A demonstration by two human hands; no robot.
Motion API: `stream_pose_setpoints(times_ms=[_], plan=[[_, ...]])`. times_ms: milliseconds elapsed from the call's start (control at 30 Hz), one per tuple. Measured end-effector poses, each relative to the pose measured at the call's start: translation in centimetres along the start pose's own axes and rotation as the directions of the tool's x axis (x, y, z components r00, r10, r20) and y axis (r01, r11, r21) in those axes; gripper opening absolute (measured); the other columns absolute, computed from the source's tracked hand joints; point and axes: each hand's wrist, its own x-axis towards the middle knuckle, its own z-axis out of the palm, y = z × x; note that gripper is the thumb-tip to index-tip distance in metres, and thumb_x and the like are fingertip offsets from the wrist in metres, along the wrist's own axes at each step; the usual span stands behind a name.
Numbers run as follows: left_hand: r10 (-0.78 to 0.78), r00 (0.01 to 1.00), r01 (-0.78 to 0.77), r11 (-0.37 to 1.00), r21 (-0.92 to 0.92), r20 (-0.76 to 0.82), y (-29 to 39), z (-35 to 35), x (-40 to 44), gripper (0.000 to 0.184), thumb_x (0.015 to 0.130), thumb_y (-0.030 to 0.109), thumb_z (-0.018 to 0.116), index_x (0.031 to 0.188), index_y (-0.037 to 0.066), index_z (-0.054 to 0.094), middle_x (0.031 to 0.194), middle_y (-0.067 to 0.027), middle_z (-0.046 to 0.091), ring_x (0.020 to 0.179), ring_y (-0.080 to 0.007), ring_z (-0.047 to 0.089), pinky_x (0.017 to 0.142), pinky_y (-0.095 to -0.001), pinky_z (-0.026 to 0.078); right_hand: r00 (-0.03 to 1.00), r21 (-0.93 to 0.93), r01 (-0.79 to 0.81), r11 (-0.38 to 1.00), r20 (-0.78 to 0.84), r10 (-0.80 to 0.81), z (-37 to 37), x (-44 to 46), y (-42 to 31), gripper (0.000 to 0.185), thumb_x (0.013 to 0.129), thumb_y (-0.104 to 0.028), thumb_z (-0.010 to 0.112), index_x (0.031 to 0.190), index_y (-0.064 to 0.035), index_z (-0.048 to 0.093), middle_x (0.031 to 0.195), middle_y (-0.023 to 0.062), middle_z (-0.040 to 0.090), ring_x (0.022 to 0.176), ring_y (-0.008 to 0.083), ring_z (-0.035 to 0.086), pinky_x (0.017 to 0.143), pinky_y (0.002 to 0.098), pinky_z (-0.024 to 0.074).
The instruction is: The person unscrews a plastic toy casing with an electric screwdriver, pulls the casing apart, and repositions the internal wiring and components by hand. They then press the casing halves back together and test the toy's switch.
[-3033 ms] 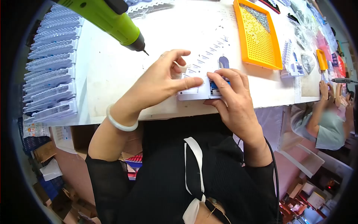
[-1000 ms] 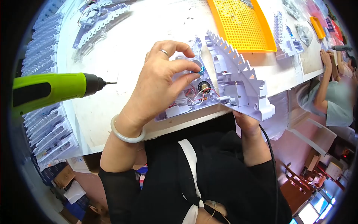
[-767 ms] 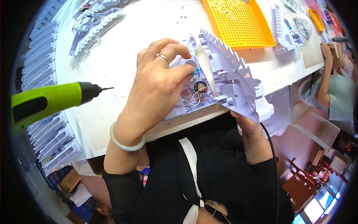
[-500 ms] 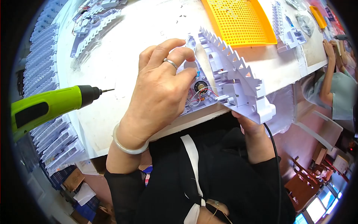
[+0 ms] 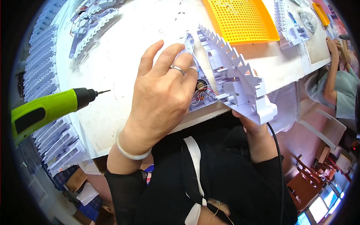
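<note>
My right hand [image 5: 252, 122] grips the lower end of a pale lilac plastic shell half [image 5: 240, 80] with a sawtooth edge, holding it tilted up. Beside it on the table lies the matching shell half [image 5: 204, 102], with a small round speaker [image 5: 201, 86] and thin red and white wires inside. The wires run across towards the raised half. Over the lying half, my left hand [image 5: 161, 84] reaches in with thumb and forefinger bent together; the fingertips are hidden. A bit of blue shows at the thumb. The little finger sticks out apart.
A green electric screwdriver [image 5: 48, 108] points in from the left. A yellow perforated tray [image 5: 243, 22] sits at the back. More shell parts lie at the back left [image 5: 90, 30] and back right [image 5: 290, 28]. Stacked shells [image 5: 41, 63] line the left edge. Another person's arm [image 5: 330, 71] is at right.
My left hand has turned and shifted slightly, its thumb and forefinger drawing lower over the lying half. The screwdriver appears a little further left. The right hand still holds its shell half.
</note>
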Motion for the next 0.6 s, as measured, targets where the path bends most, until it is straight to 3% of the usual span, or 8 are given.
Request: stream_pose_setpoints(times_ms=[200, 400, 600], plan=[[0.03, 0.999, -0.029, 0.999, 0.035, -0.026, 0.22, -0.23, -0.19, 0.014, 0.073, -0.004, 0.068, 0.085, 0.002, 0.071, 0.102, -0.0091, 0.066, 0.117, -0.0308, 0.064, 0.109, -0.0516, 0.045, 1.0, 0.001, 0.001, 1.0, 0.007, -0.001, 0.08, 0.08, -0.54, 0.063, 0.088, -0.008, 0.076, 0.142, 0.0052, 0.047, 0.143, 0.0212, 0.049, 0.137, 0.0316, 0.05, 0.115, 0.0444, 0.0427], [-0.036, 0.998, 0.037, 0.999, -0.008, 0.052, -0.2, -0.5, -0.11, 0.016, 0.072, -0.007, 0.067, 0.085, 0.001, 0.071, 0.102, -0.0105, 0.066, 0.117, -0.0319, 0.064, 0.108, -0.0523, 0.046, 1.0, -0.002, 0.016, 1.0, 0.022, -0.016, 0.21, 0.34, -0.85, 0.062, 0.088, -0.007, 0.075, 0.142, 0.0047, 0.047, 0.143, 0.0209, 0.048, 0.138, 0.0318, 0.05, 0.115, 0.0447, 0.0428], [-0.118, 0.992, 0.122, 0.988, -0.094, 0.051, -0.21, -0.16, -0.58, 0.02, 0.068, -0.006, 0.071, 0.088, 0.0, 0.071, 0.102, -0.0104, 0.066, 0.111, -0.0326, 0.064, 0.095, -0.047, 0.051, 0.998, 0.007, 0.038, 0.999, 0.043, -0.038, 0.62, 0.92, -0.84, 0.062, 0.088, -0.007, 0.075, 0.142, 0.0043, 0.047, 0.144, 0.0205, 0.048, 0.139, 0.0321, 0.05, 0.116, 0.045, 0.0429]])
